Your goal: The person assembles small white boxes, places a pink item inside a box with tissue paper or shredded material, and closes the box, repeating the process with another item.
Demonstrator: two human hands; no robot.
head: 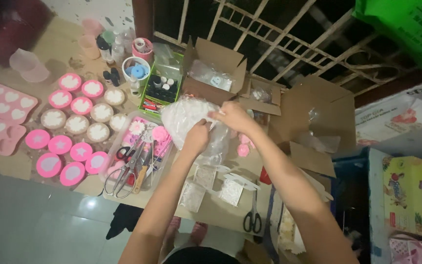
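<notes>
Cardboard sheets [211, 208] cover the floor under both hands. Left hand [196, 138] and right hand [232, 116] pinch a clear plastic bag [184, 117] between them; black scissors [253, 215] lie below, pink moulds [69, 146] far left.

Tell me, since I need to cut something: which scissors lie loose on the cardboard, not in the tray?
The black-handled scissors below the right hand, lying alone on the cardboard; the others sit in the clear tray.
</notes>
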